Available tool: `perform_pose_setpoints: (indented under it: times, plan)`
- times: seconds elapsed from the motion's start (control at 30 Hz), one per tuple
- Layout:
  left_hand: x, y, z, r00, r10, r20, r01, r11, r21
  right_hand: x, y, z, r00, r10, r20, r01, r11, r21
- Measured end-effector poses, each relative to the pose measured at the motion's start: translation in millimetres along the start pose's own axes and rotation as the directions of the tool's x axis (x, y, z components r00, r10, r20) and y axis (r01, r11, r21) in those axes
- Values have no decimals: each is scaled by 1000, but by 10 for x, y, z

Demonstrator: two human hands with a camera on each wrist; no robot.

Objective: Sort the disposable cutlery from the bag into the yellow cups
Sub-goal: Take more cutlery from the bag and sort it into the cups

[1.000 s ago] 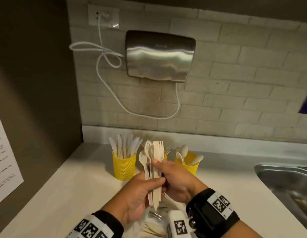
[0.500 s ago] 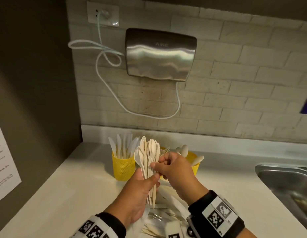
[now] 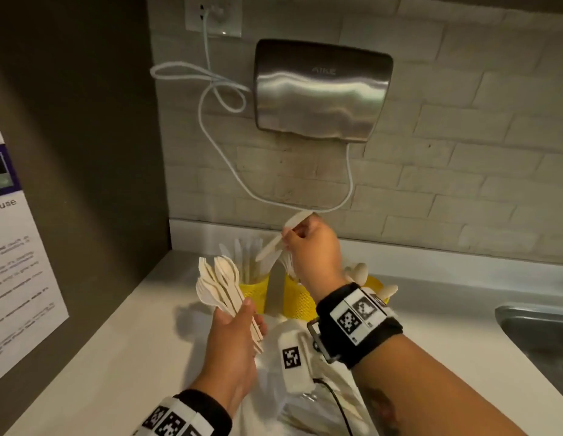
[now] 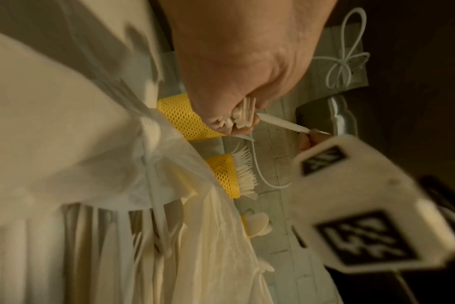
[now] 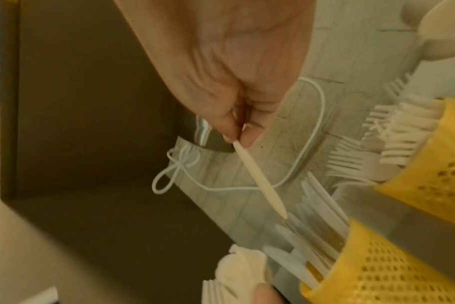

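My left hand [image 3: 251, 319] grips a fanned bundle of pale cutlery [image 3: 222, 283], mostly forks and spoons, in front of the cups. A single knife [image 3: 272, 247] is pinched at one end by my right hand [image 3: 288, 239]; it slants down over the left yellow cup [image 3: 255, 292], which holds knives. In the right wrist view the knife [image 5: 260, 179] points its tip at that cup [image 5: 377, 267] without touching it. The middle yellow cup [image 3: 297, 302] holds forks, and the right yellow cup [image 3: 376, 284] holds spoons. The clear plastic bag [image 3: 305, 404] lies under my forearms with more cutlery inside.
The cups stand on a white counter [image 3: 116, 357] against a brick wall. A steel hand dryer [image 3: 321, 89] hangs above them with a looped white cable [image 3: 211, 89]. A steel sink [image 3: 538, 335] is at the right, and a dark side wall with a paper notice [image 3: 19, 262] at the left.
My right hand has drawn one knife out of the bundle and carried it up and back over the knife cup. The left hand has moved the bundle left and tilted it.
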State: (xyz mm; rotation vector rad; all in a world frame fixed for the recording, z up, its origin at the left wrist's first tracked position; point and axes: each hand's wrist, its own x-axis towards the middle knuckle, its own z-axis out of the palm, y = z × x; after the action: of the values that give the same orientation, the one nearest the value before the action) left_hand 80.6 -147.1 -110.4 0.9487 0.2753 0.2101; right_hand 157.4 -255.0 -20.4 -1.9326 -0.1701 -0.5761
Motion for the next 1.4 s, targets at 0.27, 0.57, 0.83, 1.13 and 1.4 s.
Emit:
perform_pose_setpoints:
  times: [0.27,0.57,0.83,1.13,1.4]
  plan:
    - [134,60,-158,997,55,-51,-55,998,-13,-95,353,579,886,175,428,111,818,-565]
    - [-23,84,-31,975,51,216,-87,983,161,-630,155,-61,860,218,461,-291,952,93]
    - [-252,-69,226,917,-4,399,-110,959,262,-783,339,-420,844,321,431,-489,790,370]
    - [-273,-156,297,928,34,372,-125,967,224,-853,456,-559,819,357,449,-569,607,555]
    - [-256,-228,304,930,138,341,-226,945,235,-838,484,-564,847,395,356,-530,589,609]
